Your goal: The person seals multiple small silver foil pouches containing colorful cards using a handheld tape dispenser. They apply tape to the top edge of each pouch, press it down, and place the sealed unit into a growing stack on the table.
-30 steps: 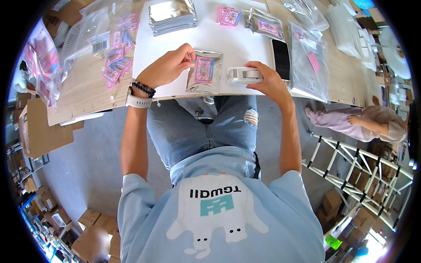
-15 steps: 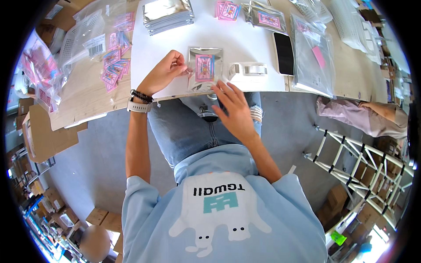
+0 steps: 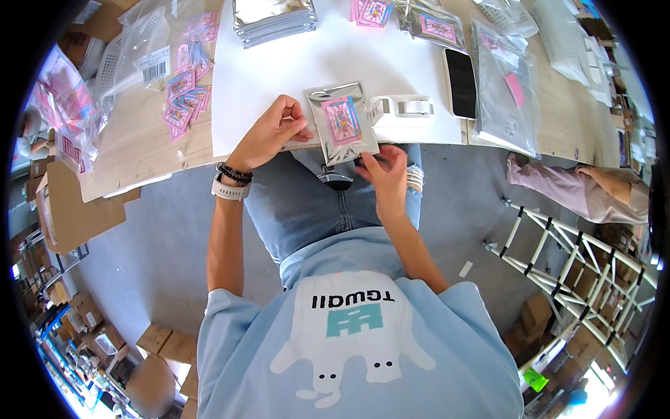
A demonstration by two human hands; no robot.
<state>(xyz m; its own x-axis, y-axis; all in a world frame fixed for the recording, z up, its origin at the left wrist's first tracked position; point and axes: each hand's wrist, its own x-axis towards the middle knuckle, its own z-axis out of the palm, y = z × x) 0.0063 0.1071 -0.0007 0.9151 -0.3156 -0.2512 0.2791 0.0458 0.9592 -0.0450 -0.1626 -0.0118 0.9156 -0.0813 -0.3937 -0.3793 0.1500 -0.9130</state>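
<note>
A flat silver foil pouch (image 3: 318,103) lies slightly turned at the near edge of the table, its lower end reaching past that edge. On its face rests a pink and blue picture card (image 3: 342,120). My right hand (image 3: 388,174) grips the pouch's lower right corner between thumb and fingers. Left of the pouch, my left hand (image 3: 273,133) is closed in a pinch close to its edge; whatever may be between those fingertips is too small to make out. Just right of the pouch stands a white tape dispenser (image 3: 403,112) with a roll of tape.
At the back are stacked silver pouches (image 3: 274,22), more pink cards (image 3: 371,12) and card-topped pouches (image 3: 438,28). A phone (image 3: 460,82) lies right, beside a clear plastic bag (image 3: 504,91). Loose cards (image 3: 183,105) spread at left. Another person's arm (image 3: 614,183) shows far right.
My right hand has closed on the pouch's lower corner. The pouch has turned and shifted toward me, over the table edge. My left hand stays pinched beside it.
</note>
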